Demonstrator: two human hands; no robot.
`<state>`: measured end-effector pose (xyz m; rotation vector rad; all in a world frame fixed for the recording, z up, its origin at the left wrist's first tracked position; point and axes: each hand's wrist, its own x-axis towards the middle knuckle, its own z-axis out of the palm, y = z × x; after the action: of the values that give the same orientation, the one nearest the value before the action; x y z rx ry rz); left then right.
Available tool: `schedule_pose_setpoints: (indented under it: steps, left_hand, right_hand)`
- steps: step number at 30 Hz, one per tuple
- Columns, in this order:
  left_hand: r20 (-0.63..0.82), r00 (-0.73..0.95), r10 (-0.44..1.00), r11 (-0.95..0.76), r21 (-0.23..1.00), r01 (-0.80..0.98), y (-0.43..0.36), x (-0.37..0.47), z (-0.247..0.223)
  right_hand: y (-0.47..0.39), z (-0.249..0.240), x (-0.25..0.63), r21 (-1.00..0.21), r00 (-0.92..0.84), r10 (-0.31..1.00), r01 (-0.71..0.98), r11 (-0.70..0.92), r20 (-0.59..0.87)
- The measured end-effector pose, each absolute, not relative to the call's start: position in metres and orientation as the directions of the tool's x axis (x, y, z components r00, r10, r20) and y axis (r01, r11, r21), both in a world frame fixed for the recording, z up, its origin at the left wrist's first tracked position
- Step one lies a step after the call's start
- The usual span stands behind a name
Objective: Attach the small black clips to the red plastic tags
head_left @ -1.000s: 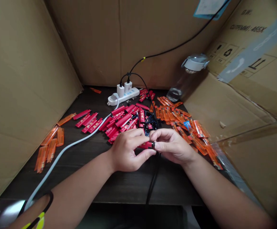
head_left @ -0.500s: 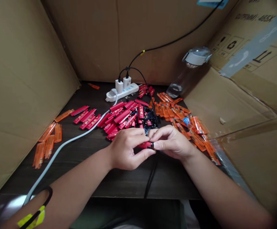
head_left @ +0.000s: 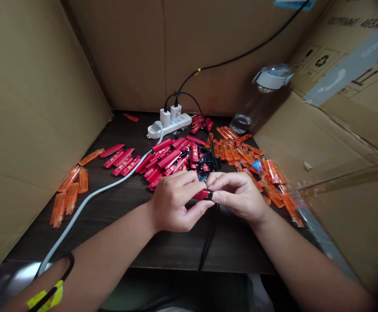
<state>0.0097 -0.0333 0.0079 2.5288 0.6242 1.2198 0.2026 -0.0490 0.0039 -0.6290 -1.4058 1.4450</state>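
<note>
A red lighter (head_left: 201, 194) lies sideways in my left hand (head_left: 177, 201), whose fingers and thumb are closed around its body. At the lighter's black end, my right hand (head_left: 237, 195) is pinched, with the thumb against that end. Whether a small part sits between my right fingertips is hidden. Just beyond my hands is a heap of red lighters (head_left: 169, 158), with small black and blue parts (head_left: 208, 158) beside it. Clear orange lighters (head_left: 231, 151) are piled to the right.
A white power strip (head_left: 169, 126) with plugged-in adapters stands at the back. Its pale cable (head_left: 102, 189) crosses the table on the left, near more orange lighters (head_left: 72, 197). A water bottle (head_left: 242, 122) leans by the right cardboard wall (head_left: 319, 143). A black cable (head_left: 208, 242) hangs over the front edge.
The whole view has shifted slightly. My hands stay together at the red lighter, and its black end has tilted a little between my fingers.
</note>
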Motion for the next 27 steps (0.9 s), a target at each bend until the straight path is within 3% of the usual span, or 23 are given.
schedule_pose_setpoints:
  steps: [7, 14, 19, 27]
  left_hand:
    - [0.666, 0.592, 0.453, -0.891, 0.31, 0.332, -0.0328, 0.0073, 0.0093]
    - [0.629, 0.635, 0.449, -0.893, 0.291, 0.343, -0.0344, 0.0082, 0.009]
    - [0.617, 0.644, 0.451, -0.891, 0.356, 0.282, -0.0343, 0.0097, 0.0085]
    - [0.581, 0.608, 0.54, -0.809, 0.558, 0.186, -0.032, 0.0141, 0.0047]
  right_hand:
    - [-0.0482, 0.0063, 0.2024, -0.96, -0.387, 0.886, -0.209, 0.184, 0.254]
    - [-0.0467, 0.0091, 0.204, -0.972, -0.411, 0.882, -0.145, 0.186, 0.23]
    - [-0.0465, 0.0088, 0.2061, -0.983, -0.448, 0.878, -0.148, 0.11, 0.166]
    - [-0.0477, 0.0045, 0.204, -0.943, -0.462, 0.886, -0.277, -0.182, -0.036]
